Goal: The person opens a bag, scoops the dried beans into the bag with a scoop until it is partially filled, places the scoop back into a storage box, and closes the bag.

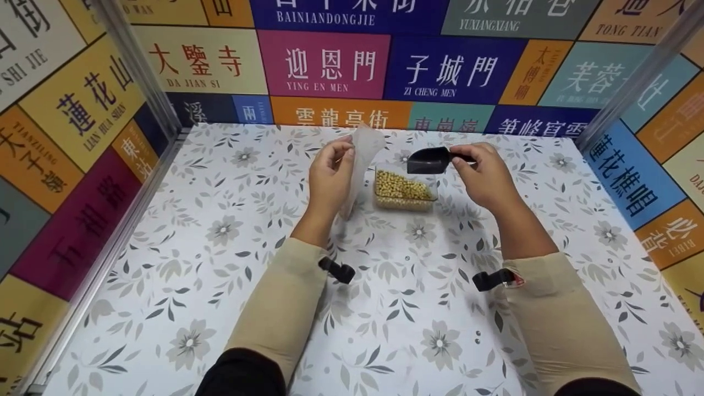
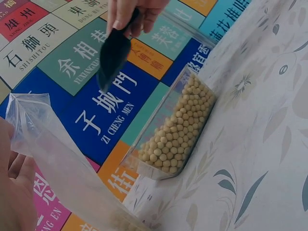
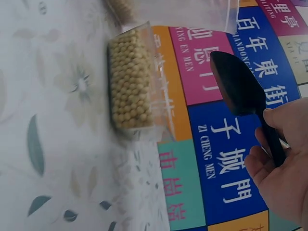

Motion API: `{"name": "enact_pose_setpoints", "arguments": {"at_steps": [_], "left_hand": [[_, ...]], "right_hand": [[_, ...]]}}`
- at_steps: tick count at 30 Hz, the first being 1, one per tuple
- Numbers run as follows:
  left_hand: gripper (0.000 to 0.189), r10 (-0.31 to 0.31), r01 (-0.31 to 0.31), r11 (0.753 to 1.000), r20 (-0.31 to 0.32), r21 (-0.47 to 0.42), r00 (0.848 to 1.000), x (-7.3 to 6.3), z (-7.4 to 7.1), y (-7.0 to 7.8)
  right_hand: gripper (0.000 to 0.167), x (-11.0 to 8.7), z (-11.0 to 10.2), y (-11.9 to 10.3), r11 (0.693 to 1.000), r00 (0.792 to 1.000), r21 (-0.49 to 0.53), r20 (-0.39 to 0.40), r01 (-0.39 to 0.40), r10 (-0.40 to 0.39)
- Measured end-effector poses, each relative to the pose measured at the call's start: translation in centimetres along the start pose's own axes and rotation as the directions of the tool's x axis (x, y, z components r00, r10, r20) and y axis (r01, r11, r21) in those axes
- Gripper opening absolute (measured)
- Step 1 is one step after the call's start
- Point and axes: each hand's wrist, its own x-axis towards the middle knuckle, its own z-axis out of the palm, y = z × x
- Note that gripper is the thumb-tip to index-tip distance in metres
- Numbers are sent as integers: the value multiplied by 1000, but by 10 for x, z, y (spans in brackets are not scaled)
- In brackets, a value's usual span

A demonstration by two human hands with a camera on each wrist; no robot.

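Note:
A black scoop [image 1: 428, 161] is gripped by its handle in my right hand [image 1: 487, 176], held above the right end of a clear box. That clear box [image 1: 404, 204] stands on the table and holds round, pale yellow beans [image 2: 175, 132], heaped higher on the left in the head view. My left hand [image 1: 331, 175] pinches the top of a translucent plastic bag [image 2: 62, 159], which hangs upright just left of the box. Some beans lie at the bag's bottom, seen in the left wrist view. In the right wrist view the scoop's bowl is partly turned from the camera; whether it carries beans I cannot tell.
The table [image 1: 385, 330] wears a white cloth with grey flowers and leaves. Colourful panels [image 1: 324, 63] with printed characters rise behind and at both sides. Metal posts [image 1: 146, 71] stand at the back corners. Black straps [image 1: 336, 270] circle both sleeves near the wrists.

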Motion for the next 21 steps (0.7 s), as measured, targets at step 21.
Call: {"name": "enact_pose_setpoints", "arguments": {"at_steps": [21], "left_hand": [[12,20,-20,999,7,-39,1000,1,0,-2]], "right_hand": [[29,-10,17,28,980,996,-194,74,53,-40]]}}
